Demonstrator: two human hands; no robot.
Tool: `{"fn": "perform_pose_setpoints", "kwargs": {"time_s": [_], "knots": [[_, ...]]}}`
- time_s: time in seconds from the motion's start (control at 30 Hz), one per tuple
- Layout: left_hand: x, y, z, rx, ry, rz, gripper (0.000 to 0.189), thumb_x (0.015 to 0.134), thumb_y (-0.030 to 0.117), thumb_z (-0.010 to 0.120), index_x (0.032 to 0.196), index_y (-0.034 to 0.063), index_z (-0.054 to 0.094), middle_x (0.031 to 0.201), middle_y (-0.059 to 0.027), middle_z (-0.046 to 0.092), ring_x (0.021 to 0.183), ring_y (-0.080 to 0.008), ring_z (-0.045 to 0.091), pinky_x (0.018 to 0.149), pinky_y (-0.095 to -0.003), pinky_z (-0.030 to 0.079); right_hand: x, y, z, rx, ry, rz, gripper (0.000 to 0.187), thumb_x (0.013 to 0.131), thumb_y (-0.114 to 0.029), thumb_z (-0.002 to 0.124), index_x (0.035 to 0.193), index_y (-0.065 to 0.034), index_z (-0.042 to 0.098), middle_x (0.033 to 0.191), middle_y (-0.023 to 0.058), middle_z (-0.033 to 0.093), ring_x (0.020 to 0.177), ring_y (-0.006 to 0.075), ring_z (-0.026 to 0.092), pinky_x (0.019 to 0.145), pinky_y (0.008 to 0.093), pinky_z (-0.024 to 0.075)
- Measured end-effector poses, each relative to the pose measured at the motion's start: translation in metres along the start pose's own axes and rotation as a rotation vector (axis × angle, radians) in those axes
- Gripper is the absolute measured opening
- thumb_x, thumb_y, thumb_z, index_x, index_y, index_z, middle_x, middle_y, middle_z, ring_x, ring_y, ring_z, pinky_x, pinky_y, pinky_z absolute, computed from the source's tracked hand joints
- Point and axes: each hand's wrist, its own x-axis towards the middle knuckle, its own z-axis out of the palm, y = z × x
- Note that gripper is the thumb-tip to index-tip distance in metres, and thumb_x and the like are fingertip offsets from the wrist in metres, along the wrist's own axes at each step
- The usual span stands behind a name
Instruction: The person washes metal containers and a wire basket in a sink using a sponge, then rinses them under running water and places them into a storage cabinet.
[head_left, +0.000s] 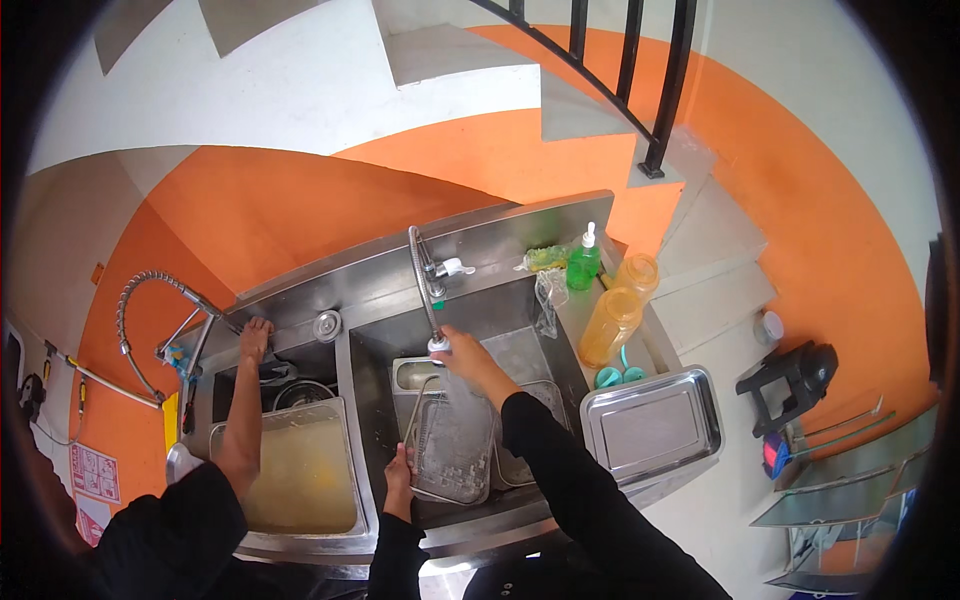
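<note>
My right hand (471, 358) grips the white spray head (439, 346) of a flexible metal faucet hose (418, 277) over the right sink basin (480, 311). Water sprays down from it onto a shallow metal tray (454, 457). At the tray's left side, my left hand (400, 474) holds its edge and keeps it tilted in the basin. Behind that tray lies a narrow steel pan (416, 376). Another tray (534, 409) rests to the right, partly hidden by my right sleeve.
A co-worker's hand (257, 337) reaches to the back of the left basin. There stands a large pan of cloudy yellowish water (300, 480). On the right ledge are a green soap bottle (583, 262), orange plastic bottles (611, 322), teal lids (619, 376) and a steel tray (651, 427).
</note>
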Motion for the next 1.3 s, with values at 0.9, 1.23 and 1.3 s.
{"fn": "perform_pose_setpoints", "kwargs": {"time_s": [0.9,1.23,1.3], "knots": [[0.044,0.019,0.085,-0.515,0.074,0.026,0.044,0.074,0.053,0.044,0.090,0.0130,0.051,0.049,0.0047,0.034,0.037,-0.0058,0.032,0.033,-0.0192,0.024,-0.123,0.140,0.120,0.455,0.069,0.288,0.040,0.082,-0.027,0.043,0.109,0.0019,0.043,0.109,0.0176,0.047,0.096,0.0258,0.048,0.083,0.0305,0.0357],[0.067,0.040,0.063,-0.487,-0.020,0.080,0.049,0.075,0.055,0.040,0.095,0.0111,0.049,0.048,0.0047,0.032,0.039,-0.0061,0.032,0.035,-0.0197,0.026,-0.107,0.085,0.092,0.623,0.137,0.244,0.027,0.076,-0.010,0.049,0.102,-0.0022,0.049,0.097,0.0134,0.053,0.090,0.0200,0.051,0.075,0.0283,0.0409],[0.064,0.038,0.075,-0.484,-0.006,0.074,0.048,0.075,0.055,0.040,0.093,0.0120,0.049,0.049,0.0044,0.033,0.039,-0.0063,0.032,0.036,-0.0196,0.026,-0.103,0.082,0.087,0.532,0.178,0.230,0.027,0.076,-0.007,0.048,0.102,-0.0026,0.050,0.097,0.0126,0.053,0.090,0.0191,0.051,0.076,0.0278,0.0407]]}}
